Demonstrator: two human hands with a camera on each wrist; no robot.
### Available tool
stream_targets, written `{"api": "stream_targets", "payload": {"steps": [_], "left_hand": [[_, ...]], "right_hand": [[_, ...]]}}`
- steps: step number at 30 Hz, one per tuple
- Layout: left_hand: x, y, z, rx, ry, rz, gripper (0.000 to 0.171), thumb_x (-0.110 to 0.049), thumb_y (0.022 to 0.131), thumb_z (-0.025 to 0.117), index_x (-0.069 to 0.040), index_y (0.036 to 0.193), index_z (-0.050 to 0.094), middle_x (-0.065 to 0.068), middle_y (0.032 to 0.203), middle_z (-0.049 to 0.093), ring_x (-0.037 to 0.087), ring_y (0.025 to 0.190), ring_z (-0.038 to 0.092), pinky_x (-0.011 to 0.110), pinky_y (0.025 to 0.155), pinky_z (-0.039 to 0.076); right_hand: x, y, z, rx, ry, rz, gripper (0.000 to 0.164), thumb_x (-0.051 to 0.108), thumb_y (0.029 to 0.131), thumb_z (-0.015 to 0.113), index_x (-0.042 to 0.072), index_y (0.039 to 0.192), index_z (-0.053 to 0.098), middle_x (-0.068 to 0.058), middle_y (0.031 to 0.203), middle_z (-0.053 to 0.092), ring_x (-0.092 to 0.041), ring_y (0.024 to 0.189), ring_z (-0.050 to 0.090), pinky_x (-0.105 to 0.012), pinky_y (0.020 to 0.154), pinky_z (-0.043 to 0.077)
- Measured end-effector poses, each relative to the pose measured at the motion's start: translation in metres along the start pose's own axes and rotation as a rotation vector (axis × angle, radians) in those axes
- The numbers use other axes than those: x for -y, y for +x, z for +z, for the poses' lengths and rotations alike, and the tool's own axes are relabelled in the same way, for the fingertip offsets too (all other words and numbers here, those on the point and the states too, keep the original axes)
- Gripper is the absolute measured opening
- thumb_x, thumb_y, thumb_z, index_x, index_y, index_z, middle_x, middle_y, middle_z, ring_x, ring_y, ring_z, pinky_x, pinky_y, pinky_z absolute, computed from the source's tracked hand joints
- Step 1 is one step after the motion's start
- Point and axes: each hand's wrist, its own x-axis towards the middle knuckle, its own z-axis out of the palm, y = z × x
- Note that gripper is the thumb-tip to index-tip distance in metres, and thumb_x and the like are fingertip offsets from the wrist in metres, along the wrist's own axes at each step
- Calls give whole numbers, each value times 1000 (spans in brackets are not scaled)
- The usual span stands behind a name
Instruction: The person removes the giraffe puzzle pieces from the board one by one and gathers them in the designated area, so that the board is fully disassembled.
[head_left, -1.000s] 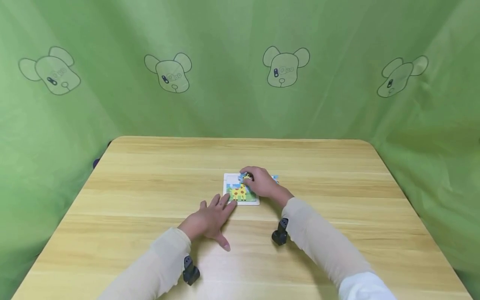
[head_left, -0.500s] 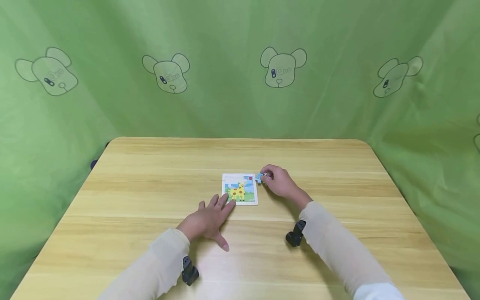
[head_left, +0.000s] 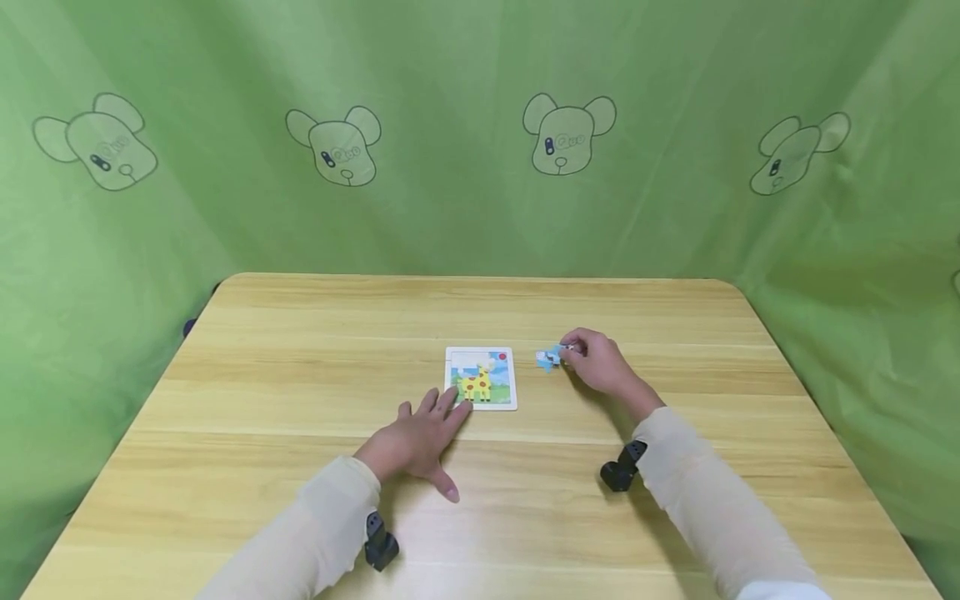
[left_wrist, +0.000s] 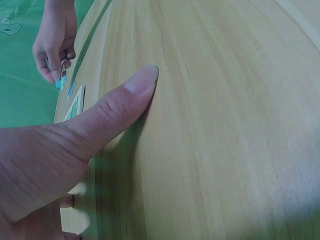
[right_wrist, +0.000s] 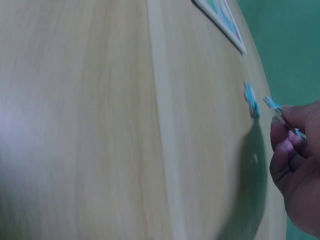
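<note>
A small puzzle board (head_left: 479, 404) with a white rim and a yellow giraffe picture lies near the table's middle. Its upper part shows a pale gap and a red dot at the right corner. My left hand (head_left: 416, 442) is spread flat, fingertips on the board's lower left edge, thumb (left_wrist: 120, 107) held out to the side. To the board's right, my right hand (head_left: 600, 362) pinches a blue puzzle piece (right_wrist: 272, 103) between thumb and fingers, above the table. A second blue puzzle piece (right_wrist: 251, 100) lies on the wood just left of that hand.
The light wooden table (head_left: 285, 333) has rounded far corners. A green curtain (head_left: 450, 225) with bear-head outlines hangs behind it and at both sides. Black wrist cameras sit on both sleeves.
My right hand has moved right, off the board, carrying the pinched puzzle piece and uncovering the red dot. The second piece has come into fuller view. My left hand stays put.
</note>
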Motion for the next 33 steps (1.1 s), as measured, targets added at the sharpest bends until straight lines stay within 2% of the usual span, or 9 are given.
{"api": "stream_targets", "payload": {"steps": [9,13,21,33], "left_hand": [[1,-1,-1,-2,-8,-1,129,-71,54,73,-19,153,7,11,159,0,36,145,5,64,108,19],[0,0,-1,3,-3,-1,129,-71,54,73,-20,153,7,11,159,-1,36,145,5,63,108,19],[-1,0,0,1,-17,1,129,-70,53,73,-20,153,8,11,159,1,36,145,6,63,108,19],[0,1,0,-2,-19,3,130,-70,53,74,-19,153,7,11,159,0,37,144,5,64,109,18]], "right_hand": [[-18,0,-8,26,-77,73,23,17,93,58,-1,107,59,-9,85,58,-19,73,51,-29,66,43],[-18,2,-7,21,-119,73,25,18,91,59,-2,106,60,-12,87,59,-23,76,52,-33,69,44],[-18,1,-3,7,-177,54,32,21,88,63,-5,107,59,-19,98,58,-31,90,52,-46,82,45],[-16,2,-2,-1,-194,47,35,20,89,61,-7,111,59,-21,102,55,-32,96,49,-47,85,43]]}}
